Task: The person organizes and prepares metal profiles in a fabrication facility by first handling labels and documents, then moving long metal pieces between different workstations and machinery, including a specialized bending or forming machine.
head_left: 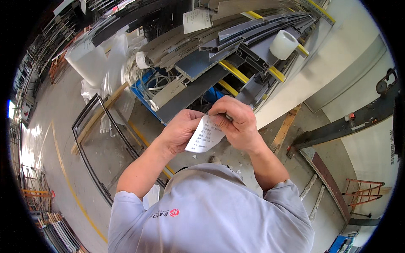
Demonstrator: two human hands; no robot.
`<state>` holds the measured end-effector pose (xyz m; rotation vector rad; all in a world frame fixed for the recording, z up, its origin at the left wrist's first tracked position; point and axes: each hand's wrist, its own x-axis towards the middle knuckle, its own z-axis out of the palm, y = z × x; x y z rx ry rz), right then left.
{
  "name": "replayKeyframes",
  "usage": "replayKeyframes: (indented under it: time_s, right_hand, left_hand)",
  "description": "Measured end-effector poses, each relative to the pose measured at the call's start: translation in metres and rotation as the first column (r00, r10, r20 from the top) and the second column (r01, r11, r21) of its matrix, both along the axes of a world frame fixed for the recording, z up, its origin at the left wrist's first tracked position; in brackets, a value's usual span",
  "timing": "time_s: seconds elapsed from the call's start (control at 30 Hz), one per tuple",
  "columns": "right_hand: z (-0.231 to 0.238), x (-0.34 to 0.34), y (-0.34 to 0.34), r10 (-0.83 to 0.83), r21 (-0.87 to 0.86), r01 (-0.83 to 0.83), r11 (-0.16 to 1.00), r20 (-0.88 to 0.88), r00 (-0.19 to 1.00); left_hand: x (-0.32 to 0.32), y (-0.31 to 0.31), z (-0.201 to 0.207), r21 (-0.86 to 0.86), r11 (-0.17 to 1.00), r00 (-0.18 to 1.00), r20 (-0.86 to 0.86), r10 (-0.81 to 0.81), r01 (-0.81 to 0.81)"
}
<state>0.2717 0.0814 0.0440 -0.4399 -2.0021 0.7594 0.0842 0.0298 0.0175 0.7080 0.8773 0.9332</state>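
Observation:
A white printed label [203, 137] is held up in front of my chest between both hands. My left hand [184, 128] is closed, its thumb and fingers pinching the label's upper left edge. On the other side, my right hand [237, 120] grips the label's upper right corner with curled fingers. The label hangs slightly curved, its print toward me. Just beyond my hands lie long grey metal profiles [202, 65] stacked on a rack with yellow bars [233, 71]. A roll of clear film [283, 44] stands on the profiles, right of centre.
A black rectangular frame [90, 168] and a wooden strip [99, 118] lean at the left. White plastic wrapping [90, 63] and a blue crate [145, 101] with coiled straps sit beside the rack. A wooden plank [286, 126] lies on the floor at the right, near a dark beam [350, 120].

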Motion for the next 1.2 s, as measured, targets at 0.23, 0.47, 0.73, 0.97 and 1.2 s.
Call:
replayKeyframes:
  time_s: [0.23, 0.47, 0.73, 0.97, 1.2]
  right_hand:
    - [0.049, 0.038, 0.038, -0.478, -0.046, 0.477, 0.878, -0.014, 0.878]
    - [0.076, 0.051, 0.066, -0.644, 0.061, 0.642, 0.764, 0.135, 0.753]
    - [0.093, 0.046, 0.067, -0.798, 0.271, 0.756, 0.596, 0.308, 0.519]
    - [0.083, 0.054, 0.077, -0.724, 0.331, 0.646, 0.688, 0.261, 0.638]
    - [0.082, 0.062, 0.066, -0.682, 0.361, 0.580, 0.730, 0.321, 0.657]
  left_hand:
    - [0.034, 0.059, 0.033, 0.324, 0.935, 0.979, 0.188, 0.083, -0.142]
    - [0.073, 0.090, 0.052, 0.308, 0.906, 0.955, 0.163, 0.249, -0.290]
    - [0.088, 0.097, 0.053, 0.277, 0.885, 0.916, 0.259, 0.307, -0.375]
    - [0.091, 0.094, 0.046, 0.217, 0.899, 0.911, 0.253, 0.324, -0.380]
    - [0.090, 0.096, 0.033, 0.242, 0.884, 0.907, 0.246, 0.342, -0.399]
